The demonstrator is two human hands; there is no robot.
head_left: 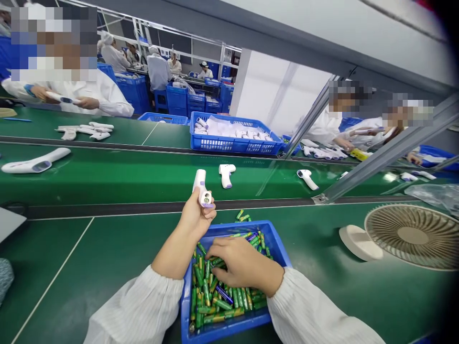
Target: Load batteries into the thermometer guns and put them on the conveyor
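In my left hand (195, 217) is a white and purple infrared thermometer (201, 184), held above the far rim of a blue bin, with its sensor end turned toward me. The blue bin (234, 329) is filled with loose green and gold batteries (206, 286), a few of them blue. My right hand (238, 263) reaches into it, palm down, touching the batteries. Its thumb and fingers are bent but apart, and no battery is visibly gripped; the undersides of the fingers are hidden.
Beyond lies a green conveyor belt (161, 177) carrying thermometers, one of them (227, 175) just right of my left hand. A blue crate (233, 142) of white parts stands behind it. A fan (412, 236) and a slanted metal post (387, 148) are at right. Co-workers sit across the line.
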